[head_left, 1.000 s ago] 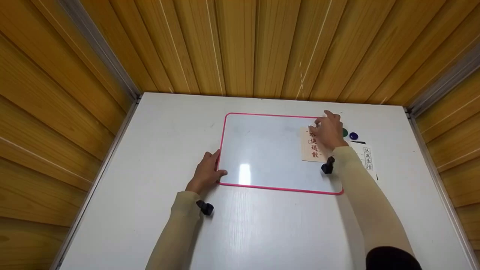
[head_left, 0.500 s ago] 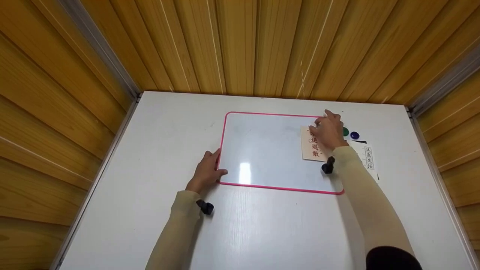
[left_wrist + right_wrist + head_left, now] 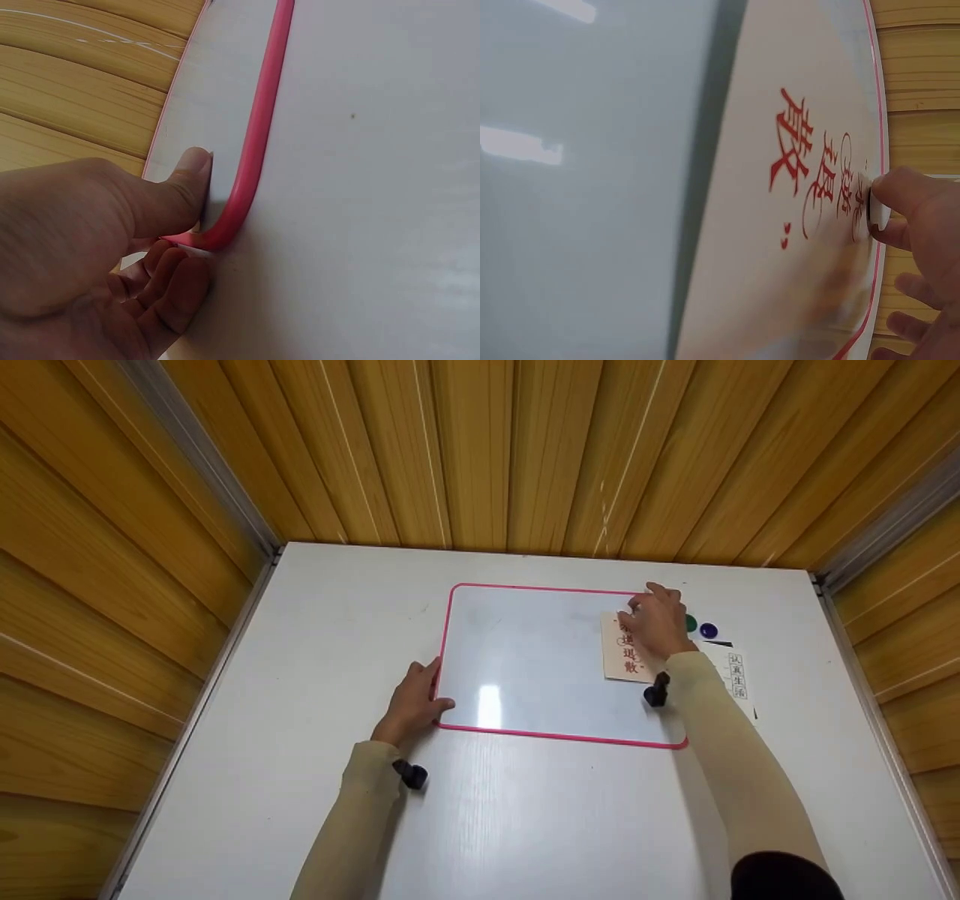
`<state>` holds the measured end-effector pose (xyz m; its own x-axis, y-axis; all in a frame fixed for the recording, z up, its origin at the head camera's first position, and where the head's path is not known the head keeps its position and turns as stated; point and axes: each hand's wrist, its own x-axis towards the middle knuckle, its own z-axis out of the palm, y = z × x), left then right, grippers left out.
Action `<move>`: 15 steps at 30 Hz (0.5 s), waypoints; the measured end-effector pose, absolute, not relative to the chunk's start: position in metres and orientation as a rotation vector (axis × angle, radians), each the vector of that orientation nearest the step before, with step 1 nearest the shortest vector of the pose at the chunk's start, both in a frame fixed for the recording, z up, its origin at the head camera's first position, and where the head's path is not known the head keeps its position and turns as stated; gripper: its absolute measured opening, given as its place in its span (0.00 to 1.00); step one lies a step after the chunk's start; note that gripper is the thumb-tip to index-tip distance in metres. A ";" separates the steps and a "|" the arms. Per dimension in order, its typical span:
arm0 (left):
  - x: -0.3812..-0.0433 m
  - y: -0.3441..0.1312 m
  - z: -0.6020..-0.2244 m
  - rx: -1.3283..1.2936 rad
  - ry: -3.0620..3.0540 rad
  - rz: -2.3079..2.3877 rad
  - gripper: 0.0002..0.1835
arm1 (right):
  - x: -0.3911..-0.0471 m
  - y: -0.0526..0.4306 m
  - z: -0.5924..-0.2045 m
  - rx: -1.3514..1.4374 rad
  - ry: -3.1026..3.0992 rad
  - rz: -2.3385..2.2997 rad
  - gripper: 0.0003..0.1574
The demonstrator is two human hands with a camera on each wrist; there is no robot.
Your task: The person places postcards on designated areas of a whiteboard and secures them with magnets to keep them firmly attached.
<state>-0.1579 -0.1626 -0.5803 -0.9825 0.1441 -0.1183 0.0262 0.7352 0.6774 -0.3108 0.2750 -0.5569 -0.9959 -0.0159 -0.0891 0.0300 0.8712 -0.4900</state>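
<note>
A whiteboard (image 3: 525,660) with a pink rim lies on the white table. My left hand (image 3: 411,705) grips its lower left edge, thumb on the face and fingers curled at the rim, as the left wrist view shows close up. Toward the board's right end is a cream card (image 3: 613,666) with red Chinese characters. At the card's top, my right hand (image 3: 658,622) pinches a small white round magnet (image 3: 881,214) between thumb and finger, its other fingers loosely bent. In the right wrist view, the card's near edge stands off the board, casting a dark shadow.
Right of the board, a green round magnet (image 3: 691,623) and a blue round magnet (image 3: 709,631) lie on the table (image 3: 525,825). Below them is a white card (image 3: 739,701) with black characters, a dark piece (image 3: 720,644) showing beneath. Wood-panel walls (image 3: 480,457) enclose the table.
</note>
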 end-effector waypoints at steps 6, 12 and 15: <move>-0.158 -0.162 -0.581 0.131 2.774 1.081 0.47 | -0.309 0.275 -0.556 0.026 2.939 -0.790 0.27; -0.158 -0.163 -0.582 0.120 2.774 1.076 0.47 | -0.311 0.278 -0.558 0.001 2.918 -0.791 0.28; -0.158 -0.163 -0.582 0.122 2.777 1.066 0.47 | -0.311 0.280 -0.557 0.003 2.897 -0.805 0.29</move>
